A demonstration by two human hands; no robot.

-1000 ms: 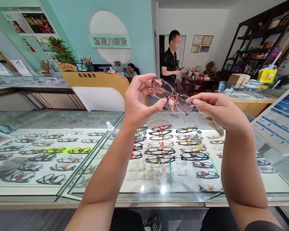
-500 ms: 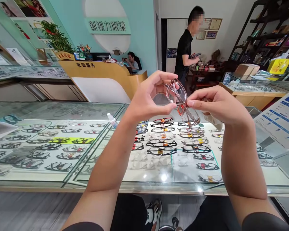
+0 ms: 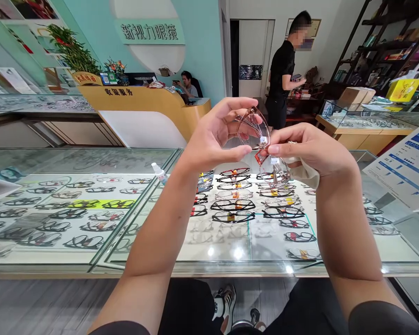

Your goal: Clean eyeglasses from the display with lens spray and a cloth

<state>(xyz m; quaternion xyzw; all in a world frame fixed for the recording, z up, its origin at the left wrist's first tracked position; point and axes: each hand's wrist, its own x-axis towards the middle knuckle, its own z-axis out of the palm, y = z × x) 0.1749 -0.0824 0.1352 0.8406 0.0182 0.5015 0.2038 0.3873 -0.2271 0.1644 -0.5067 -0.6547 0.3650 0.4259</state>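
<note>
A pair of clear-lensed eyeglasses (image 3: pixel 239 136) with a thin reddish-brown frame is held up in front of me, tilted, over the glass counter. My left hand (image 3: pixel 214 135) curls around one lens, fingers at its upper rim and behind it, thumb by the lower edge. With thumb and forefinger, my right hand (image 3: pixel 314 148) pinches the frame near the bridge. A pale cloth (image 3: pixel 307 173) is tucked under that hand's fingers. A small red tag (image 3: pixel 259 157) hangs by the bridge. Below, rows of eyeglasses (image 3: pixel 233 205) lie in the display case.
A white spray bottle (image 3: pixel 158 173) stands on the glass display counter (image 3: pixel 209 269), left of my arms. A printed sheet (image 3: pixel 405 163) rises at the right. Beyond are a reception desk (image 3: pixel 136 100), a seated person (image 3: pixel 188 84) and a standing person in black (image 3: pixel 282 70) holding a phone.
The eyeglasses have turned slightly in my hands and now catch bright reflections. The standing person has moved to the right. My view has shifted a little.
</note>
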